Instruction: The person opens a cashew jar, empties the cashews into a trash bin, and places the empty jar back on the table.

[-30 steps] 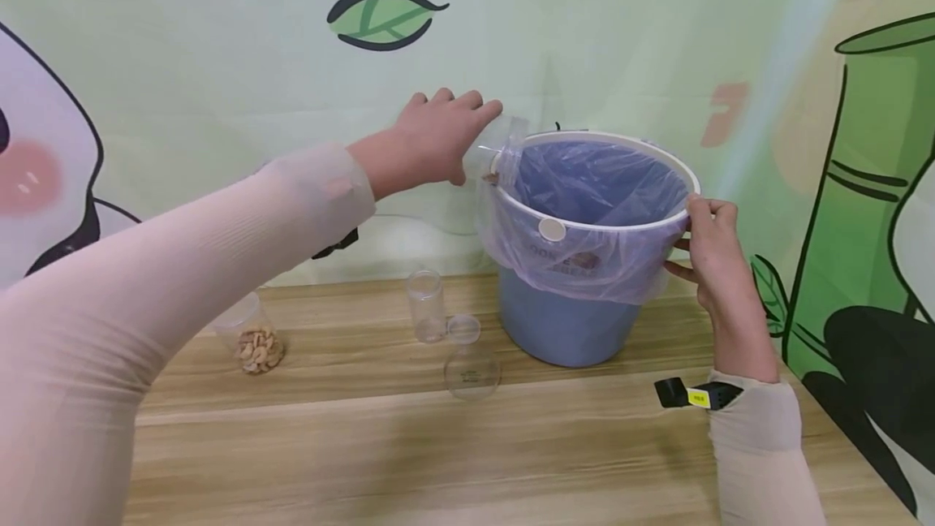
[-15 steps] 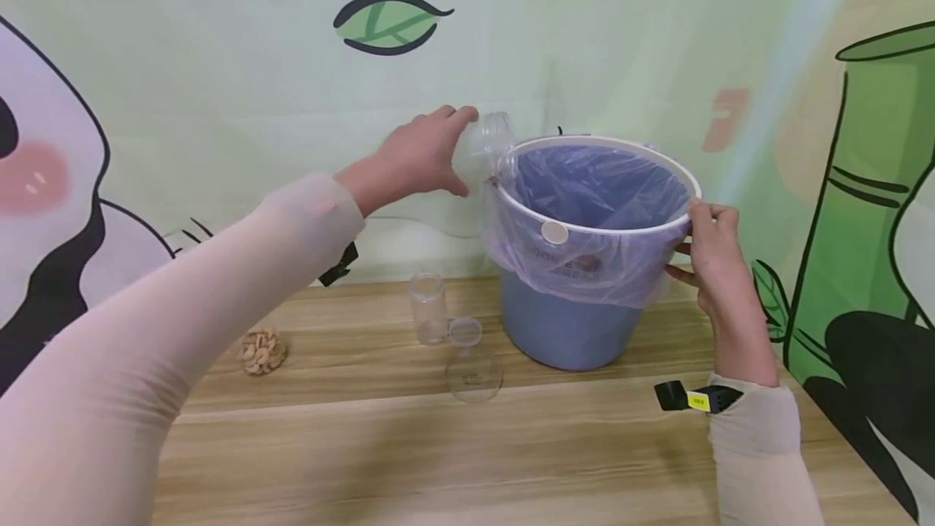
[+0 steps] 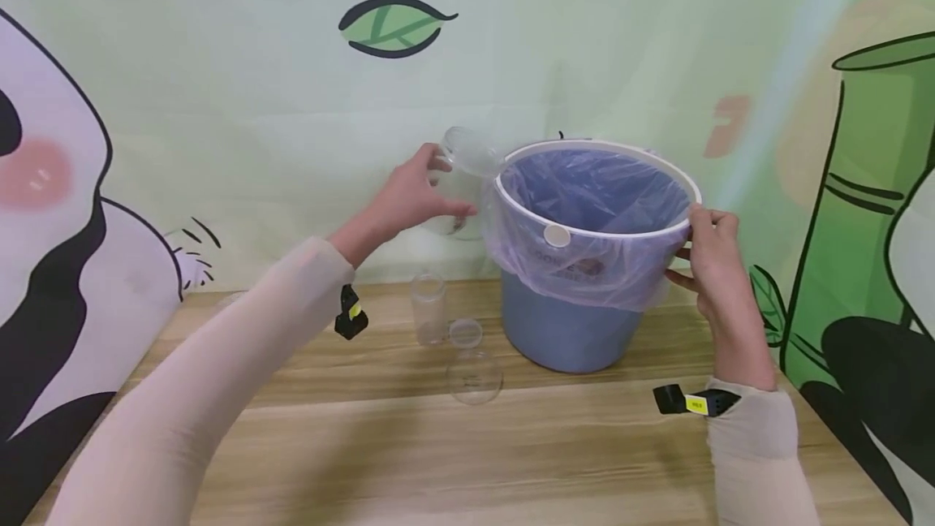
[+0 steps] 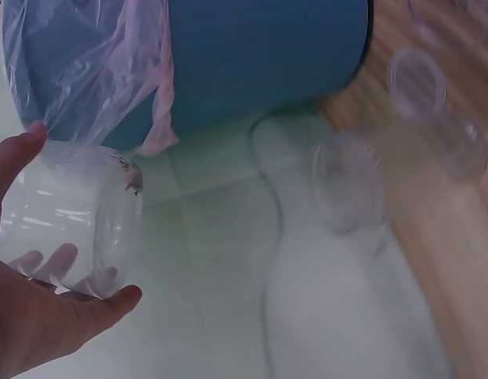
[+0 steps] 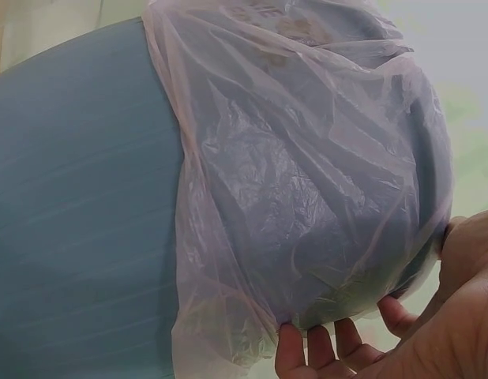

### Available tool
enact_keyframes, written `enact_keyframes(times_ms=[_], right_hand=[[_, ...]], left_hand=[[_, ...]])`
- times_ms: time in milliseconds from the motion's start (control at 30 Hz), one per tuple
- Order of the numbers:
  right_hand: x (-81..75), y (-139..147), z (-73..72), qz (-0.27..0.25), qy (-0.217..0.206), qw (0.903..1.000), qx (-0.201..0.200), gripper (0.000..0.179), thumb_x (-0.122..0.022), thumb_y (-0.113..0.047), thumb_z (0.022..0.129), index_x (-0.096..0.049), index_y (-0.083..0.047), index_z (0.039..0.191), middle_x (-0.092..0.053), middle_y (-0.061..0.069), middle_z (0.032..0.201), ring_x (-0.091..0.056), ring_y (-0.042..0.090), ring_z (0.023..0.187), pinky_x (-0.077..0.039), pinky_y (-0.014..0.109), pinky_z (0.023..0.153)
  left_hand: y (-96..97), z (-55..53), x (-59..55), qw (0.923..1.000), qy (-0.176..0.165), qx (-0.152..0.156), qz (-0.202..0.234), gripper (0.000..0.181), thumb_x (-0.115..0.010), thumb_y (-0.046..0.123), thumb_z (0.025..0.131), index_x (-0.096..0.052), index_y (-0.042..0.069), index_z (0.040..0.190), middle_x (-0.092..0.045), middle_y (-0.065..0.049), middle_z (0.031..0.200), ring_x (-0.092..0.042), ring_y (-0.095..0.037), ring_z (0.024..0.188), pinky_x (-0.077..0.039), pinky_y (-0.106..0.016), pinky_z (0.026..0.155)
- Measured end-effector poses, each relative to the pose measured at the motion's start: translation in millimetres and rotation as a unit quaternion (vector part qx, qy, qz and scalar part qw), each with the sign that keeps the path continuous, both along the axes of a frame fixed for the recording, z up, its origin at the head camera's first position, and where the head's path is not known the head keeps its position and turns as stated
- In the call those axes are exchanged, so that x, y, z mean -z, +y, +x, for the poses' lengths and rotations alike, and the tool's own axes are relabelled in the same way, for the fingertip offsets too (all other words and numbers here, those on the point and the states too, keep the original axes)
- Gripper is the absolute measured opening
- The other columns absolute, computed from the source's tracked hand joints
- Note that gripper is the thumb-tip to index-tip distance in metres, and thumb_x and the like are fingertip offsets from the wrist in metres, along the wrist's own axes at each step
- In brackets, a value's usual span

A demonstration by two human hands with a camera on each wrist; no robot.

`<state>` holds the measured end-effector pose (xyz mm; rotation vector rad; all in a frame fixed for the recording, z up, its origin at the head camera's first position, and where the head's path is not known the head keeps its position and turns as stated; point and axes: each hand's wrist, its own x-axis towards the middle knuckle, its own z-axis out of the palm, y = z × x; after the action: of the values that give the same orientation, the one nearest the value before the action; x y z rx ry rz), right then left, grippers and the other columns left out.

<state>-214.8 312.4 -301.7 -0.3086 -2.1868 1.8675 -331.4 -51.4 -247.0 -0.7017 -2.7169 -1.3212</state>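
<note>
My left hand [image 3: 416,193] grips a clear plastic jar [image 4: 58,209], held up in the air just left of the bin's rim. Brownish residue clings to one end of the jar in the left wrist view; otherwise it looks empty. The blue trash bin [image 3: 570,335] stands on the wooden table, lined with a thin pinkish plastic bag [image 3: 592,278] folded over its outside. My right hand [image 3: 716,266] holds the bin's right rim, thumb on top and fingers beneath, against the bag. In the right wrist view its fingertips [image 5: 291,347] press the bag.
A clear cylindrical jar [image 3: 429,313] stands left of the bin. Two clear round lids lie before it, a small lid [image 3: 465,334] and a larger lid [image 3: 475,384]. A printed cloth backdrop [image 3: 256,88] closes off the back of the wooden table [image 3: 453,461].
My left hand has moved left and down from the bin's rim, turning the jar toward upright. The left arm now hides the jar of nuts. My right hand stays on the rim.
</note>
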Motion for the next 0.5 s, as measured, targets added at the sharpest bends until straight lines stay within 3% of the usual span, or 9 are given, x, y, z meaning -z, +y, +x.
enact_keyframes(times_ms=[133, 233, 500], right_hand=[[-0.7, -1, -1.2, 0.006, -0.002, 1.0, -0.006, 0.049, -0.028, -0.056, 0.104, -0.018, -0.015, 0.13, -0.034, 0.005, 0.117, -0.051, 0.022, 0.1, -0.056, 0.032, 0.074], [-2.3, 1, -0.5, 0.007, -0.001, 1.0, -0.004, 0.05, -0.027, -0.055, 0.105, -0.017, -0.013, 0.131, -0.033, 0.005, 0.115, -0.05, 0.022, 0.099, -0.056, 0.031, 0.073], [-5.9, 8, 2.4, 0.001, -0.002, 1.0, 0.007, 0.045, -0.028, -0.054, 0.105, -0.02, -0.017, 0.128, -0.032, 0.003, 0.111, -0.05, 0.021, 0.097, -0.056, 0.029, 0.069]], left_hand=[[-5.3, 10.9, 19.2, 0.9955, -0.043, 0.002, 0.085, 0.083, -0.09, 0.029, 0.077, -0.041, 0.011, 0.142, -0.048, -0.011, 0.148, -0.046, -0.038, 0.139, -0.045, -0.049, 0.108], [-5.3, 24.3, 27.9, 0.9905, -0.063, 0.01, 0.121, 0.083, -0.09, 0.027, 0.078, -0.041, 0.012, 0.143, -0.047, -0.01, 0.148, -0.046, -0.036, 0.139, -0.046, -0.05, 0.107], [-8.8, 57.1, 46.0, 0.9886, -0.077, 0.009, 0.129, 0.088, -0.091, 0.025, 0.078, -0.04, 0.016, 0.148, -0.047, -0.011, 0.149, -0.043, -0.035, 0.141, -0.039, -0.053, 0.112]])
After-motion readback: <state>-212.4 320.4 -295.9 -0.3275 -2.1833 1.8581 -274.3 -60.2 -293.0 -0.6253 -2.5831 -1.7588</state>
